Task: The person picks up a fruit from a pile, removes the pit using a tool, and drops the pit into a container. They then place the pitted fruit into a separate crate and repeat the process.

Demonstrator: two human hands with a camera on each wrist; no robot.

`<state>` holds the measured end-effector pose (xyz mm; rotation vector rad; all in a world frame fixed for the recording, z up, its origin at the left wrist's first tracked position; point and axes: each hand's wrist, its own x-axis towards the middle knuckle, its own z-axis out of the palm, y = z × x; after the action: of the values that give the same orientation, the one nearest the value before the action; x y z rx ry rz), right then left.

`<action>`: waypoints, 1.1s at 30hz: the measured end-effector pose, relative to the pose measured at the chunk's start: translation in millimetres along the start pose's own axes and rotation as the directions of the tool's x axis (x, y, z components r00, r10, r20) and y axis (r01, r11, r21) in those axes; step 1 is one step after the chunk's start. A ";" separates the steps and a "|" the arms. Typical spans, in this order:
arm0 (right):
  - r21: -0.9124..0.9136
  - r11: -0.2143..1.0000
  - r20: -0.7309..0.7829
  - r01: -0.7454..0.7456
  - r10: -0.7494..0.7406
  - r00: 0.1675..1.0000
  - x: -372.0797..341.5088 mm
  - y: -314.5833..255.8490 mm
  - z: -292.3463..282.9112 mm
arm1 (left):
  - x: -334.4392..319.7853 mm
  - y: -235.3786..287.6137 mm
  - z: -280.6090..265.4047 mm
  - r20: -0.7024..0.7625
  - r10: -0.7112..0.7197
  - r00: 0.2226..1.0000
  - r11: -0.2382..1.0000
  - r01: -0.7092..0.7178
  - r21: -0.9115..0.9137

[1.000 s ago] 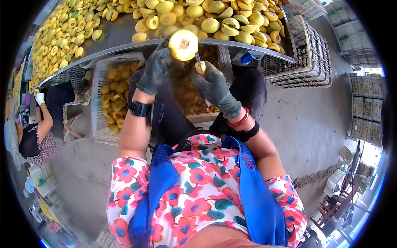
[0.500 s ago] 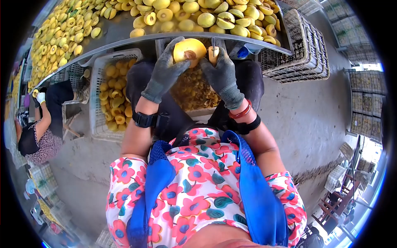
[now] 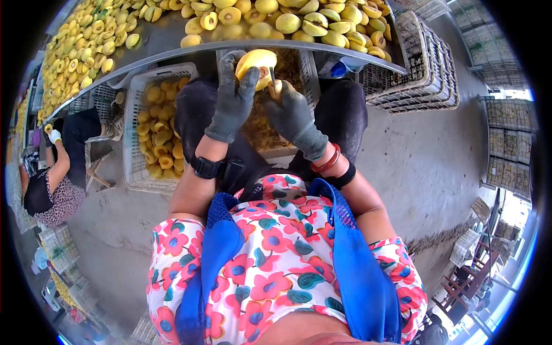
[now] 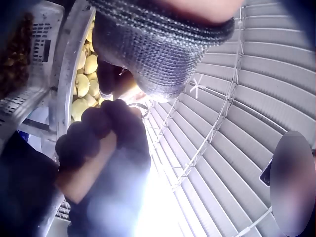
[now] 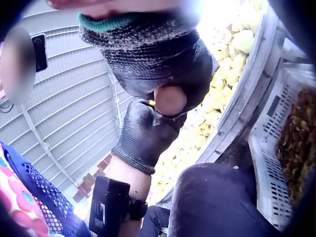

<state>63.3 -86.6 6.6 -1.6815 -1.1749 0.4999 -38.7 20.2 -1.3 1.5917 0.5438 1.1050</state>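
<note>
In the head view the gloved left hand [image 3: 232,100] grips a yellow fruit half [image 3: 256,64], thumb across its near side. The gloved right hand [image 3: 293,117] holds a small tool by its wooden handle [image 3: 276,90], the thin dark tip against the fruit's brown centre. In the left wrist view the right hand [image 4: 116,168] has its fingers curled round the pale handle [image 4: 89,173]; the fruit is mostly hidden behind the left hand [image 4: 148,54]. The right wrist view shows the handle's round end [image 5: 170,100] within the right hand [image 5: 153,59], close to the left hand [image 5: 148,133].
A metal table [image 3: 167,53] heaped with yellow fruit halves [image 3: 287,23] lies beyond the hands. Below it stand a crate of fruit [image 3: 131,138] and a crate of scraps [image 3: 313,75] between the knees. Stacked crates [image 3: 431,75] are at right; another person [image 3: 54,195] sits at left.
The fruit has turned in the left hand, its cut face now tilted towards the right hand. The right hand has moved left, bringing the tool from beside the fruit onto its centre.
</note>
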 end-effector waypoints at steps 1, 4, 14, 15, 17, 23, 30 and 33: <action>0.020 1.000 0.006 -0.001 0.001 1.000 0.3 0.2 0.1 | -0.3 -1.8 1.8 0.002 0.040 0.999 0.999 -0.040 0.033; 0.171 0.977 0.107 -0.132 0.114 0.988 -0.1 0.2 0.5 | -0.9 -0.2 5.3 0.008 0.140 0.990 0.983 -0.140 0.121; 0.487 0.766 0.441 -0.419 0.199 0.875 2.4 -3.7 -2.4 | -6.3 -0.7 7.9 0.001 0.103 0.995 0.992 -0.103 0.077; 0.499 0.715 0.517 -0.490 0.208 0.830 3.8 -8.3 -8.9 | -5.9 -0.4 5.2 0.017 0.103 0.995 0.993 -0.103 0.063; 0.499 0.641 0.636 -0.583 0.185 0.749 5.9 -11.8 -19.1 | -4.7 2.2 -0.5 0.087 0.063 0.994 0.997 -0.068 0.048; 0.463 0.456 0.808 -0.760 0.136 0.574 7.4 -10.5 -32.2 | -9.2 1.5 -7.0 0.212 -0.150 0.966 0.960 0.193 -0.202; 0.550 0.398 0.782 -0.734 0.064 0.620 14.3 -17.3 -18.3 | -7.8 10.6 -0.6 0.009 -0.106 0.994 0.974 0.105 -0.200; 0.543 0.449 0.778 -0.710 0.049 0.626 19.3 -23.0 -9.5 | -6.6 18.3 -4.1 -0.080 -0.129 0.988 0.934 0.094 -0.346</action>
<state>68.4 -73.3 34.6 -0.8607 -0.6930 1.8342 -48.9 11.2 13.2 1.1943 0.4732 1.1301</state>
